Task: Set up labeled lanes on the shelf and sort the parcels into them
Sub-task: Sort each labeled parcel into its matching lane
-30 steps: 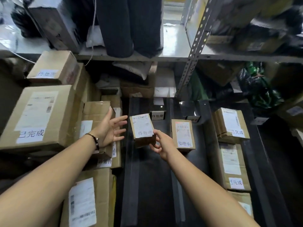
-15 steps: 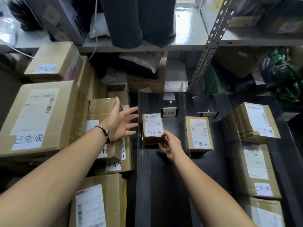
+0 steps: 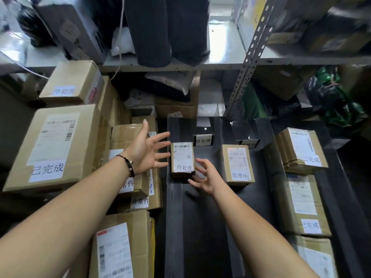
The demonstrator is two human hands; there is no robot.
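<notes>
Parcel marked 待处理 (image 3: 182, 157) now lies flat in the dark shelf lane (image 3: 192, 227), just on the near side of the 待处理 lane sign (image 3: 203, 140) — half a second ago the right hand (image 3: 205, 178) was gripping it from below and bringing it up to that spot. That hand has let go. Its fingers are spread and apart at the parcel's near right corner, and we cannot tell if a fingertip still brushes the cardboard. Left hand (image 3: 145, 152) is loose too, fingers fanned, left of the sign and just beside the parcel's left edge, holding nothing.

Right of the sign a 处理中 parcel (image 3: 237, 164) sits in the next lane; farther right are 已完成 parcels (image 3: 300, 149).

We judge this placement done — label matches sign. Left of the sign a carton marked 待处理 (image 3: 70, 83) is stacked outside the lanes, so sorting looks unfinished.
</notes>
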